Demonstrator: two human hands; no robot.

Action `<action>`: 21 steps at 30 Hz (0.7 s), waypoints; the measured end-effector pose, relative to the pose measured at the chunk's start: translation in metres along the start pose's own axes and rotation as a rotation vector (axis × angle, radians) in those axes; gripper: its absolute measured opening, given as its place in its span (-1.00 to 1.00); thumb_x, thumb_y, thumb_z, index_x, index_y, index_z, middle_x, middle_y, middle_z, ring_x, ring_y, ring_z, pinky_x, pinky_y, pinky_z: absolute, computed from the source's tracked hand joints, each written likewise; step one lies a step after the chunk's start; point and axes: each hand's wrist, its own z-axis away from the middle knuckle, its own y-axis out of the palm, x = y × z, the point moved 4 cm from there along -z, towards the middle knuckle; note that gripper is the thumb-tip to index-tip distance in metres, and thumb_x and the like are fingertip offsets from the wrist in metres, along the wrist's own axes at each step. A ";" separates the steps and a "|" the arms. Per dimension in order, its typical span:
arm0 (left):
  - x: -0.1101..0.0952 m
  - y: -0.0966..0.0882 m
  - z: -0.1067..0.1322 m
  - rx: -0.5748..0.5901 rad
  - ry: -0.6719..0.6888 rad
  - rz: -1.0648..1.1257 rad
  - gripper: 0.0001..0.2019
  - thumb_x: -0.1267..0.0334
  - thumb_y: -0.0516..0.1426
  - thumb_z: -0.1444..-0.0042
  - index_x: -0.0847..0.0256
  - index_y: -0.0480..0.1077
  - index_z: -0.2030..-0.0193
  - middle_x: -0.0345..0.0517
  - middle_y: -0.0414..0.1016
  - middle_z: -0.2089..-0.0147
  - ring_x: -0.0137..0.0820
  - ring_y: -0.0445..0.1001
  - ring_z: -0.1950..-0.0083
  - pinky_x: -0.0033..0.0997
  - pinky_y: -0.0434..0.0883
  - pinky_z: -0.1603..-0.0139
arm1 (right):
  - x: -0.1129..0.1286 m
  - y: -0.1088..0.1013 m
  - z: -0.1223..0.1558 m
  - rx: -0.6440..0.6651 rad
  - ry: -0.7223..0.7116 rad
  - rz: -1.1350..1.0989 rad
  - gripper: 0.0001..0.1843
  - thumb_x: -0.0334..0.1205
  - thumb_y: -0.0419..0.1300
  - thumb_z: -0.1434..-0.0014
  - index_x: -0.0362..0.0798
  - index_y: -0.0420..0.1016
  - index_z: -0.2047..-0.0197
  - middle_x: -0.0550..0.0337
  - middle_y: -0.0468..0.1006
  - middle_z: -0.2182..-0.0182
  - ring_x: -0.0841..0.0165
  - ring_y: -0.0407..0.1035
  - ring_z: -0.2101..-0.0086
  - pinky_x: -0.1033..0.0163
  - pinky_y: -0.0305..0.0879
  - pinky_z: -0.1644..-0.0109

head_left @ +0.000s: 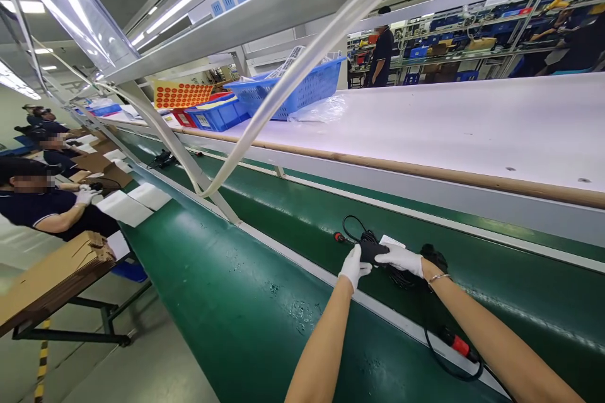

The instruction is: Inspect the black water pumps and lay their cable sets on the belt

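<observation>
Both of my hands wear white gloves and reach over the green belt. My left hand (353,268) grips the near left end of a black power adapter (372,252), thumb and fingers closed on it. On the adapter's right end my right hand (401,258) is closed as well, palm down. A coiled black cable (367,236) lies behind the adapter, with a red-ringed connector (338,237) at its left. More black cable bundles (433,255) sit beside and partly beneath my right hand. Close to my right forearm is a red and black plug (459,345) on a cable loop.
A metal rail (293,258) divides the green belt from the green worktop (212,283). Behind is a white shelf (425,119) with a blue basket (302,88). A slanted white hose (283,107) crosses ahead. At left, a co-worker (42,201) stands near stacked cardboard (57,277).
</observation>
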 end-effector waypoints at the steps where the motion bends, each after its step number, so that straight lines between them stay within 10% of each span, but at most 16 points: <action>1: -0.006 0.007 -0.010 0.011 -0.013 0.014 -0.54 -0.05 0.13 -0.36 0.23 0.38 -0.21 0.05 0.52 -0.11 -0.31 0.57 0.07 -0.17 0.58 0.05 | 0.000 0.002 0.000 -0.031 0.017 0.033 -0.75 -0.10 0.28 -0.38 -0.11 0.52 0.01 0.18 0.60 0.18 0.38 0.52 0.30 0.20 0.53 0.23; 9: -0.009 0.001 -0.014 0.028 0.096 0.174 -0.57 0.03 0.14 -0.37 0.20 0.33 -0.27 0.03 0.48 -0.15 -0.29 0.55 0.01 -0.15 0.59 0.04 | 0.015 0.019 -0.003 -0.348 0.044 0.181 -0.58 0.07 0.25 -0.36 -0.07 0.49 -0.09 0.10 0.58 0.07 0.23 0.51 0.12 -0.04 0.45 -0.05; 13: -0.011 -0.011 -0.017 0.057 0.142 0.224 -0.60 0.05 0.16 -0.37 0.22 0.36 -0.23 0.03 0.49 -0.14 -0.28 0.56 0.00 -0.14 0.59 0.01 | 0.019 0.025 -0.001 -0.291 -0.091 0.086 -0.59 0.09 0.19 -0.40 -0.07 0.49 -0.09 0.10 0.58 0.05 0.27 0.51 0.15 0.03 0.47 0.00; 21: -0.016 -0.032 -0.020 0.135 0.166 0.295 -0.64 0.07 0.17 -0.36 0.27 0.41 -0.14 0.03 0.54 -0.08 -0.27 0.58 0.00 -0.09 0.58 -0.05 | 0.027 0.020 -0.007 -0.113 -0.158 -0.111 -0.17 0.41 -0.27 -0.41 -0.09 0.54 -0.01 0.33 0.36 0.62 0.42 0.17 0.65 0.25 0.21 0.49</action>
